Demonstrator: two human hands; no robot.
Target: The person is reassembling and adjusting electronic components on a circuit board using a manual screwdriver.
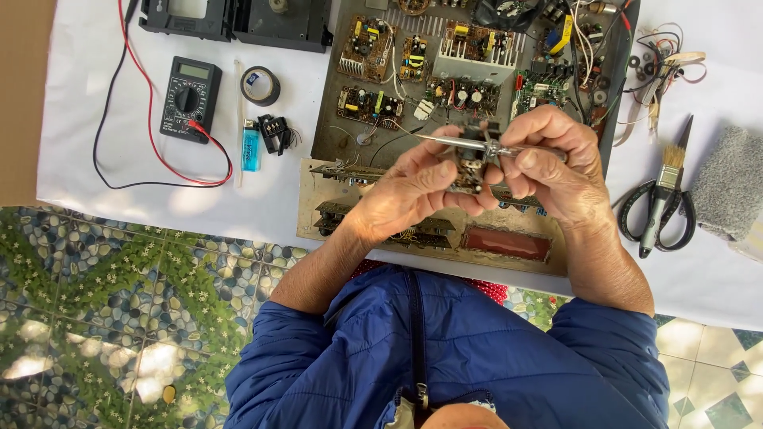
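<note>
A person's left hand (413, 195) pinches a small electronic part (469, 168), fingers closed around it, while the right hand (548, 163) grips a slim metal tool (461, 143) whose tip lies across the part. Both are held just above the opened chassis (334, 119) crowded with green and brown circuit boards (457, 63). Judging by the pose, steady wrists and a light touch would serve best here. The part looks dark, boxy and wired. Left of the chassis lie a black multimeter (189, 97), tape roll (260, 85) and blue lighter (251, 148); right of it, scissors (658, 208) and a paintbrush (671, 163).
</note>
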